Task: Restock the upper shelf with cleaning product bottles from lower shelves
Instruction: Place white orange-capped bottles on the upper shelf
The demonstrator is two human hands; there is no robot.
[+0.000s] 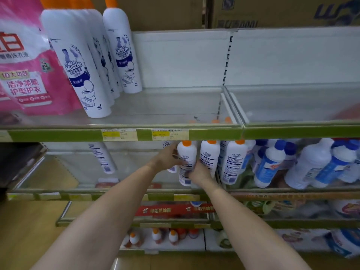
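On the second shelf stands a white bottle with an orange cap (186, 154), and both my hands are on it. My left hand (169, 156) wraps its left side near the top. My right hand (199, 171) grips its lower right side. Two more orange-capped white bottles (209, 156) (232, 162) stand just right of it. On the upper shelf (175, 108), several tall white Mr Muscle bottles (81, 63) (122, 51) stand at the left; the shelf to their right is bare.
A pink detergent pouch (23, 65) fills the upper shelf's far left. White bottles with blue caps (272, 164) crowd the second shelf at right. A clear divider (227, 106) splits the upper shelf. Cardboard boxes (272, 10) sit on top. Small orange-capped bottles (155, 235) stand lower down.
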